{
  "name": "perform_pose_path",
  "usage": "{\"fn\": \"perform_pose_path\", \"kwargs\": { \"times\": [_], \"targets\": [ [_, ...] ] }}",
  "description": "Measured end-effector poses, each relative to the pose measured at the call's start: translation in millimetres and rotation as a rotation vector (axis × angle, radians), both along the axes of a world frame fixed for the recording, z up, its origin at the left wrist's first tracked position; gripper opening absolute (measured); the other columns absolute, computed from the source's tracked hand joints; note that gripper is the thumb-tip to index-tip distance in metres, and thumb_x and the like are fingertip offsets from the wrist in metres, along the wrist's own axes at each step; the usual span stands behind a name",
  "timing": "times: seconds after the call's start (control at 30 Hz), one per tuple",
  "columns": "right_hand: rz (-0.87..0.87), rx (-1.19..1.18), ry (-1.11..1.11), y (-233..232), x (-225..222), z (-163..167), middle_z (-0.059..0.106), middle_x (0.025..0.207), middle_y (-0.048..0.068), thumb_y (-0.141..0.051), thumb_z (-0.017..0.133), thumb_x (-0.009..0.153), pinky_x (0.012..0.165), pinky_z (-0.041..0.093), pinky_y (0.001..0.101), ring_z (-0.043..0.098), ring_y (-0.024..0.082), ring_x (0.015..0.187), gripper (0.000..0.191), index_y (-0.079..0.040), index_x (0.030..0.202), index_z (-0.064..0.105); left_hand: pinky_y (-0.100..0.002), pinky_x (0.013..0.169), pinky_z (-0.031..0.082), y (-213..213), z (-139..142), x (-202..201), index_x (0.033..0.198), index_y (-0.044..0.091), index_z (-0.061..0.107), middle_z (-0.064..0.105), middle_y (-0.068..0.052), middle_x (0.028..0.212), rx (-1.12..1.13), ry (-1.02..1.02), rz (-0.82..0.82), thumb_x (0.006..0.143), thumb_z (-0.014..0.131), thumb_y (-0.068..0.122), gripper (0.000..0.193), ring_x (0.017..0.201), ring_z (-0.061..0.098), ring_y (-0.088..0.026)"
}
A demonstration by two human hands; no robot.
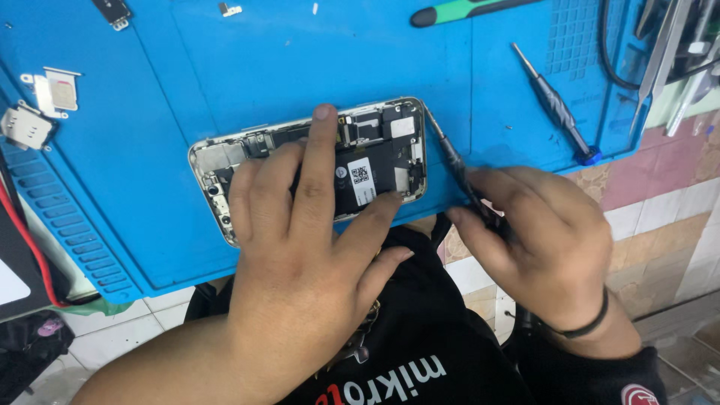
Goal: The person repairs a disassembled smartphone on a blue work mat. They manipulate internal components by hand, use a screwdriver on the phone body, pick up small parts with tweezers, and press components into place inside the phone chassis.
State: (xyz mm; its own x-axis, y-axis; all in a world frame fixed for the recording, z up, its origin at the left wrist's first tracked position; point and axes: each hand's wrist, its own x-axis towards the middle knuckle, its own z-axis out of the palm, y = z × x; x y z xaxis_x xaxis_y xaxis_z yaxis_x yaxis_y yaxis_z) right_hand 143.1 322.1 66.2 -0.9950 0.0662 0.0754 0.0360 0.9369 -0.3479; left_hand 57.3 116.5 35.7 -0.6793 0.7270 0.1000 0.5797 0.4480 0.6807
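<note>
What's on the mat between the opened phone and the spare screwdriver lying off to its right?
In the head view, the screwdriver held in the right hand crosses that stretch, its tip at the opened phone. Beyond it, bare blue mat up to the spare screwdriver.

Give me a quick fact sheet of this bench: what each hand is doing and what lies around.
Surface: blue mat
Left hand: pressed flat on the opened phone, fingers spread over its insides
Right hand: grips a dark screwdriver, tip at the phone's upper right corner
Spare tools: second screwdriver on the mat, tweezers at the right edge
Loose parts: small metal pieces at the mat's left
</note>
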Motion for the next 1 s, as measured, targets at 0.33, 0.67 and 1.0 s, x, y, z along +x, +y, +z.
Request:
{"fn": "perform_pose_path", "kwargs": {
  "times": [0.33,0.67,1.0],
  "targets": [
    [-0.029,0.082,0.055,13,-14,2,0.07,0.1,0.013,0.004,0.08,0.09,0.074,0.054,0.039,0.068,0.03,0.088,0.022,-0.001,0.108,0.07,-0.065,0.105,0.034,-1,3,1,0.115,0.012,0.077,0.033,-0.033,0.154,-0.008,0.027,-0.02,0.074,0.086,0.042,0.051,0.129,0.041,-0.044],
    [-0.004,0.24,-0.066,32,-23,11,0.071,0.104,0.012,0.003,0.07,0.09,0.078,0.053,0.0438,0.066,0.033,0.089,0.026,-0.006,0.114,0.072,-0.064,0.105,0.035,-5,9,-3,0.113,0.011,0.076,0.034,-0.032,0.153,0.016,0.033,0.008,0.075,0.084,0.043,0.05,0.129,0.041,-0.045],
    [0.129,0.322,0.052,59,-46,19,0.06,0.102,0.016,0.009,0.062,0.1,0.082,0.049,0.0437,0.06,0.036,0.095,0.02,0.0,0.118,0.06,-0.064,0.106,0.032,-13,10,-5,0.116,0.01,0.075,0.031,-0.033,0.154,0.05,0.014,-0.002,0.077,0.083,0.042,0.05,0.133,0.038,-0.046]
  ]
}}
